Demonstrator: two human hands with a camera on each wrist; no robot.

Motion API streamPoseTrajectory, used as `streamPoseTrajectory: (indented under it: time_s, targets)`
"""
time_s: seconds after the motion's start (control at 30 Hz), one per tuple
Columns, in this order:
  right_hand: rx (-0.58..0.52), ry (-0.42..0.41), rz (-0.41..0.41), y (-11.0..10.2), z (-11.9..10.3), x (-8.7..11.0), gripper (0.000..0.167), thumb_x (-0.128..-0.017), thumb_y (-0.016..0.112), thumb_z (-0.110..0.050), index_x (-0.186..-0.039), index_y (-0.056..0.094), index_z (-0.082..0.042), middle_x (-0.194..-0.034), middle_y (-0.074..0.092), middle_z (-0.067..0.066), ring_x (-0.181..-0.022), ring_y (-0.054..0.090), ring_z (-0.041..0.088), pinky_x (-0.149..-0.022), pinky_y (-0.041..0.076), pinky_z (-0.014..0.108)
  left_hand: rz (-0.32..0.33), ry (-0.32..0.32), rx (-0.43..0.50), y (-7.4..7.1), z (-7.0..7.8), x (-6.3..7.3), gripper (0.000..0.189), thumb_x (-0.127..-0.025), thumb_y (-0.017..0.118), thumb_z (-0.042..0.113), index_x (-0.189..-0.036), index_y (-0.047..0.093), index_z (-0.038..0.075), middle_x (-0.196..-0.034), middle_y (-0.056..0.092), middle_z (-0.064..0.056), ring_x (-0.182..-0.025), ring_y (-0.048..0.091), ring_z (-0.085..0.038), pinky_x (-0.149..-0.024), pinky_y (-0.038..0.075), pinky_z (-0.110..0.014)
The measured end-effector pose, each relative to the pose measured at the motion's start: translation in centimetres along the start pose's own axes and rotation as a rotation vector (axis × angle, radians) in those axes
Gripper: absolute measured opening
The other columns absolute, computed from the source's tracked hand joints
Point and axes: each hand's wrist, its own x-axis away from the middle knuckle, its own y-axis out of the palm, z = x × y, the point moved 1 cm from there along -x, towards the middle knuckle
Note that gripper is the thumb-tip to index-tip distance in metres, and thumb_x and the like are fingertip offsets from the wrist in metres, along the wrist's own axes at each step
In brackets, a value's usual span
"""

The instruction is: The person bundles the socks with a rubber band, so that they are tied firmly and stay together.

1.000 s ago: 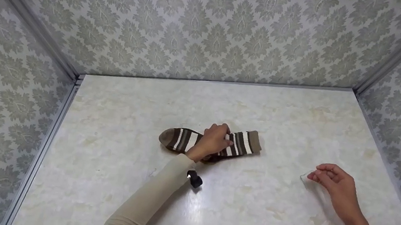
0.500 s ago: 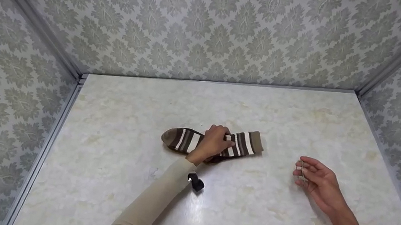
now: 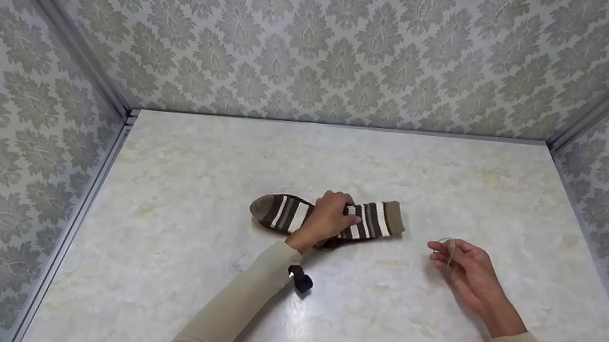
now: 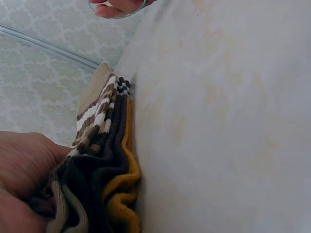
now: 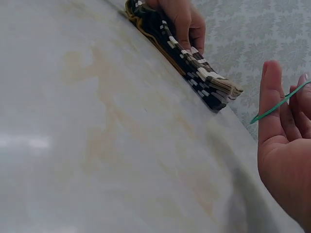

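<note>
A stack of striped socks (image 3: pixel 376 219) lies flat near the middle of the table, brown, white and grey on top, with tan toe and cuff. My left hand (image 3: pixel 328 217) grips the stack at its middle, hiding that part. In the left wrist view, dark and mustard-yellow layers of the socks (image 4: pixel 124 160) show underneath, bunched near the hand. To the right of the cuffs, my right hand (image 3: pixel 470 273) is raised above the table, apart from the socks. It holds a thin green rubber band (image 5: pixel 273 110) that loops around its thumb and fingers.
The pale marbled table (image 3: pixel 215 149) is bounded by patterned wall panels (image 3: pixel 308 39) at the back and both sides. Grey metal rails (image 3: pixel 77 202) run along the left edge. A small black camera (image 3: pixel 300 279) is strapped to each wrist.
My right hand has moved left, closer to the sock cuffs, and the rubber band now spans its fingers. My left hand stays on the socks; the whole view has shifted slightly.
</note>
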Motion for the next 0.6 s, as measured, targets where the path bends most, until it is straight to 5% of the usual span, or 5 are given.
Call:
streamPoseTrajectory:
  time_s: [0.17,0.3,0.4,0.6]
  targets:
    - [-0.011,-0.04,-0.118,0.3,0.2,-0.7,0.031,-0.118,0.048,-0.007,-0.133,0.071,0.008,-0.124,0.079,0.017,-0.113,0.079,0.027,-0.098,0.062,0.038,-0.009,-0.008,-0.009,0.0,0.2,-0.1,0.032,-0.102,0.081,0.023,-0.124,0.075,0.0,-0.123,0.077,-0.014,-0.117,0.062,-0.035,-0.108,0.045,-0.051]
    - [0.067,-0.091,-0.071,0.7,0.2,-1.6,0.047,-0.115,0.053,0.0,-0.158,0.045,0.016,-0.13,0.078,0.017,-0.117,0.078,0.029,-0.101,0.061,0.042,-0.018,-0.023,-0.011,-0.1,0.4,-0.2,0.033,-0.103,0.081,0.023,-0.128,0.074,0.002,-0.125,0.077,-0.013,-0.118,0.062,-0.035,-0.108,0.045,-0.053]
    - [0.17,-0.122,-0.004,1.2,0.3,-2.4,0.061,-0.109,0.064,0.005,-0.161,0.035,0.018,-0.133,0.077,0.017,-0.119,0.077,0.029,-0.101,0.06,0.044,-0.024,-0.042,-0.016,-0.2,0.5,-0.3,0.034,-0.103,0.081,0.023,-0.129,0.074,0.003,-0.124,0.077,-0.012,-0.119,0.062,-0.035,-0.109,0.044,-0.054]
    - [0.527,-0.206,0.056,2.2,0.5,-4.0,0.059,-0.1,0.078,0.003,-0.152,0.054,0.015,-0.142,0.069,0.027,-0.127,0.073,0.025,-0.102,0.059,0.032,-0.069,-0.111,-0.002,-0.4,0.8,-0.8,0.032,-0.102,0.079,0.026,-0.128,0.079,0.007,-0.124,0.078,-0.008,-0.12,0.06,-0.032,-0.111,0.04,-0.051]
